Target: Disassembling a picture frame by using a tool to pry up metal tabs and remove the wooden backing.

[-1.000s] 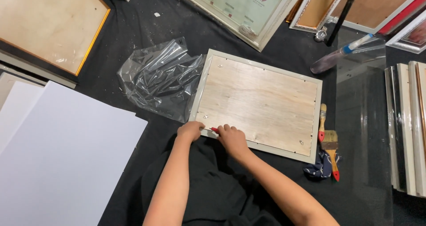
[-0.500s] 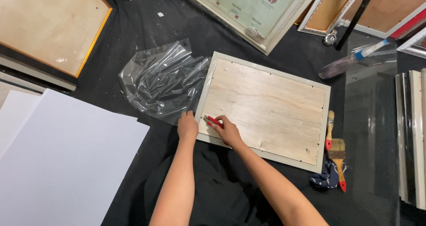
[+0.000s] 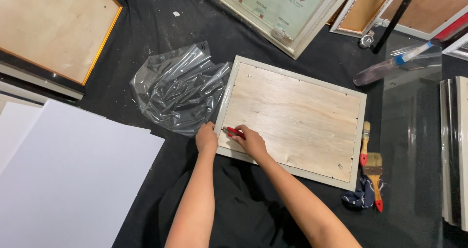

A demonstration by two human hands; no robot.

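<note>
A picture frame [image 3: 292,119] lies face down on black cloth, its plywood back up inside a pale grey-white border. My right hand [image 3: 249,143] holds a small red-handled tool [image 3: 233,131] against the frame's near left corner, its tip at the edge of the plywood. My left hand [image 3: 206,138] rests with closed fingers on the frame's left border just beside the tool, steadying that corner.
Crumpled clear plastic [image 3: 178,89] lies left of the frame. White boards [image 3: 68,180] cover the near left. Two paintbrushes [image 3: 370,167] and a dark rag [image 3: 358,198] lie right of the frame. A glass sheet [image 3: 414,131], more frames [image 3: 287,9] and a wooden board [image 3: 53,28] surround the work.
Both hands have slid left along the frame's near edge to its left corner. The red tool has come into sight in my right hand.
</note>
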